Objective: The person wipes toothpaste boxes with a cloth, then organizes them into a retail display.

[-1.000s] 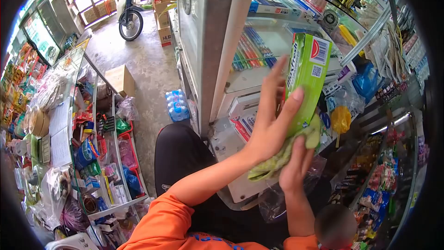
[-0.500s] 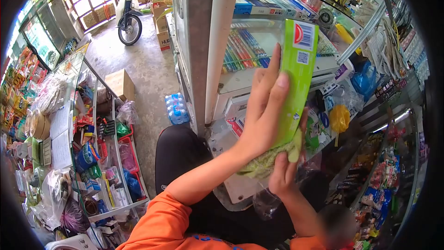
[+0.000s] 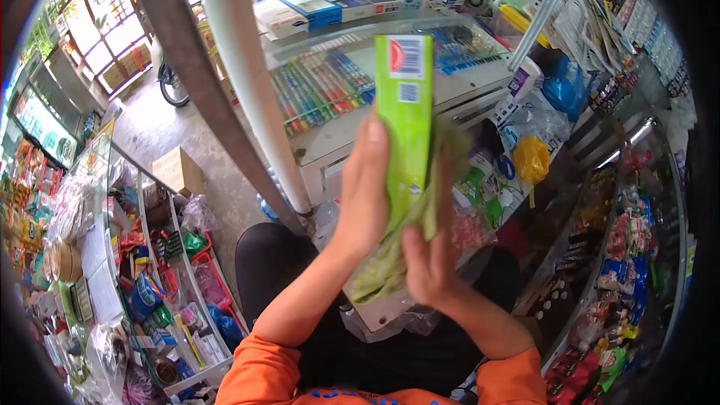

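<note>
Upright in front of me is a long bright-green box (image 3: 405,124), with a barcode, a square code and a red mark on the end nearest the top. My left hand (image 3: 366,187) grips its left side, thumb lying along the face. A greenish cloth (image 3: 379,270) hangs below the box and runs up its right edge. My right hand (image 3: 433,259) presses this cloth against the right side of the box; its fingertips are blurred and partly hidden.
Behind the box stands a glass display case (image 3: 330,142) holding rows of pens (image 3: 322,90). A white post (image 3: 251,67) rises on its left. Packed shelves (image 3: 630,255) line the right, and another goods-filled case (image 3: 150,270) stands left. A cardboard box (image 3: 178,171) sits on the floor.
My view has turned right, and the box now stands more upright. My left index finger has come down from its raised position. The cloth has moved up along the box's right edge with my right hand.
</note>
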### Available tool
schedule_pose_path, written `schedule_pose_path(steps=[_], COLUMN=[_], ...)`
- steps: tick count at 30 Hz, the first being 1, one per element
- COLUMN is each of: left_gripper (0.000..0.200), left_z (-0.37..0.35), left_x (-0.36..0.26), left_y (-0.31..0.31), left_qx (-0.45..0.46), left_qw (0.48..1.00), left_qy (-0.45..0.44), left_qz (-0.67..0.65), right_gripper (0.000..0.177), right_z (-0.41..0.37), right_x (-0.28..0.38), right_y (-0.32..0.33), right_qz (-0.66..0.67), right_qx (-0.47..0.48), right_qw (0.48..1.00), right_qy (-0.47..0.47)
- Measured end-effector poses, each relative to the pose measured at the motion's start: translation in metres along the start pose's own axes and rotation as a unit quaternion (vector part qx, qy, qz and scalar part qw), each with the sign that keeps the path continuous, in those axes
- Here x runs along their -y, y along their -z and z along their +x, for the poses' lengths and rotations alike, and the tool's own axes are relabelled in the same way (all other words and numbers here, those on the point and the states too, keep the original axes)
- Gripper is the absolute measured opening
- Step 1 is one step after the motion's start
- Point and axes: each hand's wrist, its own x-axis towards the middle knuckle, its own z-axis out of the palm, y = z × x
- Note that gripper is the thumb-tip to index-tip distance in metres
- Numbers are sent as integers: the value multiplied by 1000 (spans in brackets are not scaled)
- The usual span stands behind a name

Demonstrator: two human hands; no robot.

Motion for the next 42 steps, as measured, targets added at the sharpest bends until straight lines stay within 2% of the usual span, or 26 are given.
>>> schedule_pose_path(steps=[2, 3, 4, 5, 6, 7, 8, 10, 12, 13, 15, 17, 19, 21, 24, 27, 29, 30, 31, 33, 34, 36, 39, 40, 41, 42], left_gripper=[60, 60, 60, 57, 56, 55, 55, 54, 53, 53, 51, 56, 59, 63, 71, 70, 69, 69, 68, 65, 65, 63, 61, 60, 60, 58], left_z=[4, 2, 1, 1, -1, -2, -1, 2, -1, -3, 0, 8, 6, 3, 1, 1, -5, -9, -12, -20, -17, -12, -12, -16, -21, -22], left_x=[-4, -8, -9, -7, -9, -11, -6, 8, 10, 10, 3, 8, 8, 8, 1, -7, -14, -16, -13, -14, -17, -23, -30, -32, -29, -24], left_y=[-3, -5, -7, -9, -9, -9, -9, -7, -6, -6, -6, 0, -1, -5, -6, -1, -4, -7, -9, -6, -3, 4, 8, 4, 3, 2], left_qx=[-10, 2, 16, 33, 54, 73, 74, 63, 24, -13, -43, -66, -53, -40, -34, 31, 56, 60, 58, 25, 26, -77, -122, -94, -93, -47], left_qw=[1000, 998, 991, 989, 988, 986, 986, 983, 993, 998, 999, 982, 976, 968, 976, 966, 962, 961, 959, 969, 967, 966, 942, 940, 943, 949], left_qy=[-16, -45, -74, -62, -40, -19, -17, -91, -57, -23, -14, -138, -166, -198, -175, -197, -204, -214, -228, -203, -214, -234, -286, -306, -297, -280], left_qz=[-8, 54, 115, 131, 139, 147, 147, 146, 100, 50, 2, 110, 129, 148, 122, 163, 173, 168, 158, 137, 135, 75, 126, 117, 118, 138], right_gripper=[74, 74, 73, 72, 69, 65, 65, 64, 64, 62, 61, 60, 59, 58, 60, 60, 56, 53, 56, 59, 59, 60, 61, 61, 61, 62], right_z=[-3, 10, 29, 40, 38, 54, 69, 77, 71, 60, 19, 1, -10, -13, 9, 40, 61, 69, 71, 27, 34, 46, 50, 49, 45, 44], right_x=[0, -7, -19, -26, 12, 16, 23, 27, 23, 24, -3, -1, 2, 4, 14, 31, 37, 46, 50, 18, 20, 25, 32, 35, 39, 42], right_y=[-2, 3, 11, 16, 21, 22, 28, 27, 13, 4, -6, -10, -9, -4, 13, 17, 30, 33, 30, 25, 26, 25, 22, 21, 21, 23], right_qz=[-21, -24, -27, -32, 85, 74, 100, 131, 235, 243, 85, 90, 89, 103, 127, 109, 185, 163, 220, 112, 110, 109, 108, 108, 107, 105], right_qx=[4, 4, -27, -58, -87, -172, -176, -179, -214, -189, -89, -61, -33, -40, -26, -196, -219, -223, -241, -164, -165, -156, -134, -125, -118, -112], right_qw=[1000, 1000, 997, 991, 984, 975, 973, 969, 935, 939, 988, 991, 992, 985, 985, 950, 931, 937, 919, 960, 962, 967, 971, 972, 971, 972], right_qy=[10, 5, 60, 118, -128, -121, -115, -112, -158, -152, -88, -83, -81, -135, -118, -220, -225, -213, -221, -199, -188, -170, -166, -169, -177, -179])
